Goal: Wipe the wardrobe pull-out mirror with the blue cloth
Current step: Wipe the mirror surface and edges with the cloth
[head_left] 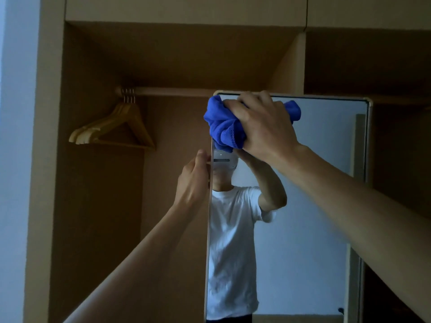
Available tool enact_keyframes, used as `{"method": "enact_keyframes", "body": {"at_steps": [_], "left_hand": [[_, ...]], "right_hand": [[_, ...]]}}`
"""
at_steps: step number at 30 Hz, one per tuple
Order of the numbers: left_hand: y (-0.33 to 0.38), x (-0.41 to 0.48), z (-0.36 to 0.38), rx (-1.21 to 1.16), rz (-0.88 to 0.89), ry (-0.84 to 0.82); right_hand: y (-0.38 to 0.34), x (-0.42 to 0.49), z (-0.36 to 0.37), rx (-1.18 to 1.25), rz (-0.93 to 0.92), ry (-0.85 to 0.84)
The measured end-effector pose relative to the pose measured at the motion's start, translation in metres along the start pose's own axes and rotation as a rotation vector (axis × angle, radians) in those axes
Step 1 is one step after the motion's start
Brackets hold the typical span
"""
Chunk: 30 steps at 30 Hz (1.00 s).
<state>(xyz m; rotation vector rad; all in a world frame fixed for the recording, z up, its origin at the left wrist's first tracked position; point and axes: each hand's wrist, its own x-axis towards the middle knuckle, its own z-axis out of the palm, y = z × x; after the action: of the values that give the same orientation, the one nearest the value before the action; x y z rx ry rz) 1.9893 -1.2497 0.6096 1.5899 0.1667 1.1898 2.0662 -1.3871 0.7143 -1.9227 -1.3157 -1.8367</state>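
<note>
- Blue cloth [224, 127] of soft fabric, bunched into a wad, is held against the upper left corner of the tall rectangular pull-out mirror [314, 183], which is bordered by a pale frame with rounded corners. Part of the wad overhangs the frame's left edge.
- The right hand [263, 122] is laid over the blue cloth. Its fingers are curled round the wad, which is gripped and pressed to the glass.
- The left hand [193, 183] is set at the mirror's left edge, below the cloth. The frame edge is pinched between thumb and fingers; how far the fingers reach behind it cannot be seen.
- The mirror is stood upright in front of the open light brown wooden wardrobe [93, 206].
- Pale wooden clothes hangers [116, 127] are hung together on the round wooden rail [175, 91], left of the mirror and apart from it.
- A white T-shirt [231, 229], worn by the person, is reflected in the glass.
</note>
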Motion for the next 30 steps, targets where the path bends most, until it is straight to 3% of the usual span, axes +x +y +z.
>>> {"method": "enact_keyframes", "body": {"at_steps": [9,20,30], "left_hand": [[-0.025,-0.015,-0.007,-0.003,-0.045,-0.059],[-0.109,-0.075,-0.017,0.082,-0.297,-0.123],[-0.161,-0.100,-0.019,-0.049,-0.337,-0.106]], "right_hand": [[-0.035,-0.068,0.015,-0.015,0.021,-0.059],[-0.072,-0.138,0.039,0.003,0.016,-0.141],[-0.115,-0.215,0.060,0.073,0.059,-0.262]]}}
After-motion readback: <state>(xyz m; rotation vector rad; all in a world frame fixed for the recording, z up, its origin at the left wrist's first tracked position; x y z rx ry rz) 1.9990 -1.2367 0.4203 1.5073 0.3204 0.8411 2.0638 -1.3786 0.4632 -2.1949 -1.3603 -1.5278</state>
